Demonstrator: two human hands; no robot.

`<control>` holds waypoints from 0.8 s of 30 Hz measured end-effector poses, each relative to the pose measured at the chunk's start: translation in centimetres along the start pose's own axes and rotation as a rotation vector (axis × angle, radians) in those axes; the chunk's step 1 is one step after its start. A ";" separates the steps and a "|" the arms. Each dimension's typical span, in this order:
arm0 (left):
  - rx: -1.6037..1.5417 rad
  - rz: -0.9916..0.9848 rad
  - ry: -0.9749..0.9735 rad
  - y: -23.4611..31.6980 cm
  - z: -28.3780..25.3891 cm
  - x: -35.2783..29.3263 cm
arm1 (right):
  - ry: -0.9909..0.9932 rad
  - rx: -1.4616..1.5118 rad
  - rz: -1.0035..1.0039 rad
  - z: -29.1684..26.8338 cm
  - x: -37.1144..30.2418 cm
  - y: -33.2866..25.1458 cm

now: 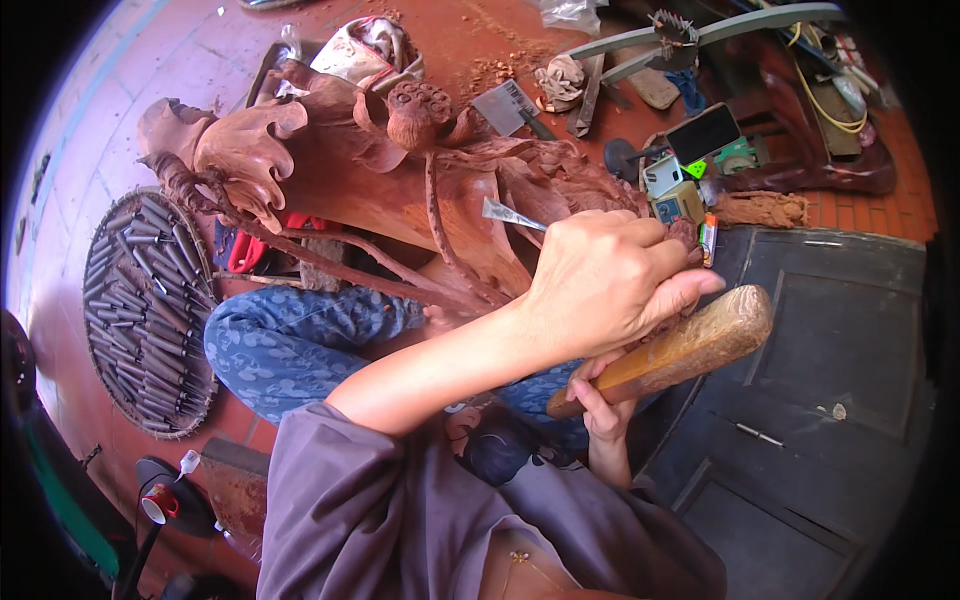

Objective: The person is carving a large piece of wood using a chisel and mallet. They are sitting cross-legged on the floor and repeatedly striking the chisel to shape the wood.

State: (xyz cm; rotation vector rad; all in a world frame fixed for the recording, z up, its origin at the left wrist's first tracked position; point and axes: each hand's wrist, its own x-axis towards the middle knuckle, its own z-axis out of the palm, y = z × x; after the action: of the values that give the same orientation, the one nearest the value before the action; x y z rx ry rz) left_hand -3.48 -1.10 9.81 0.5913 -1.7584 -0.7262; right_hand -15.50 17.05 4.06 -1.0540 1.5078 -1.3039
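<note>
My left hand (610, 275) reaches across my body, closed in a fist. A chisel's flat metal blade (512, 214) sticks out past its knuckles toward the left, while the handle is hidden. Below it, my right hand (606, 408) is wrapped round the narrow end of a thick wooden mallet (690, 345), whose rounded, worn head points up and right. A large reddish-brown wood carving (350, 190) lies across my lap area, with curled leaves, slender stems and a textured round flower head (418, 115). The blade lies over the carving's body; whether it touches the wood I cannot tell.
A round basket (92, 345) full of chisels stands on the floor at left. Dark panelled boards (835, 330) lie at right. A phone (703, 133) on a stand, small boxes, a crumpled cloth (370, 52) and wood chips lie beyond the carving. A red cup (160, 503) sits lower left.
</note>
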 end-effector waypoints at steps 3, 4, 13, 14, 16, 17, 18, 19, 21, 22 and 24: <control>-0.009 -0.058 0.107 -0.2 0.2 0.3 | -0.036 -0.033 -0.040 0.3 0.7 -0.6; -0.034 -0.053 0.147 -0.3 0.2 0.5 | -0.055 -0.075 -0.067 0.0 1.0 -0.7; -0.167 -0.122 0.405 -1.3 -0.1 1.6 | -0.101 -0.111 -0.060 -0.1 1.7 -3.2; -0.182 -0.138 0.419 -1.4 -0.1 1.7 | -0.110 -0.145 -0.104 -0.2 1.8 -3.3; -0.177 -0.147 0.402 -1.7 0.0 1.7 | -0.098 -0.118 -0.139 0.0 2.0 -4.0; -0.175 -0.152 0.394 -1.8 0.1 1.7 | -0.091 -0.105 -0.156 0.0 2.1 -4.3; -0.169 -0.153 0.390 -1.9 0.1 1.6 | -0.079 -0.135 -0.143 0.2 2.2 -4.5; -0.164 -0.155 0.386 -2.1 0.2 1.4 | -0.066 -0.165 -0.130 0.3 2.2 -4.5; -0.148 -0.172 0.377 -2.2 0.2 1.4 | -0.051 -0.283 -0.073 0.1 2.3 -4.6; -0.137 -0.189 0.372 -2.2 0.1 1.4 | -0.050 -0.371 -0.029 -0.4 2.3 -4.8; -0.125 -0.198 0.362 -2.2 0.1 1.5 | 0.030 -0.374 0.012 0.8 2.7 -6.0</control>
State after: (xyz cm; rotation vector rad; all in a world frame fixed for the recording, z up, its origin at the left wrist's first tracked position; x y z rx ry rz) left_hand -3.91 -3.64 9.19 0.7666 -1.3245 -0.8030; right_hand -15.15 13.68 9.70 -1.2591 1.8236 -1.0544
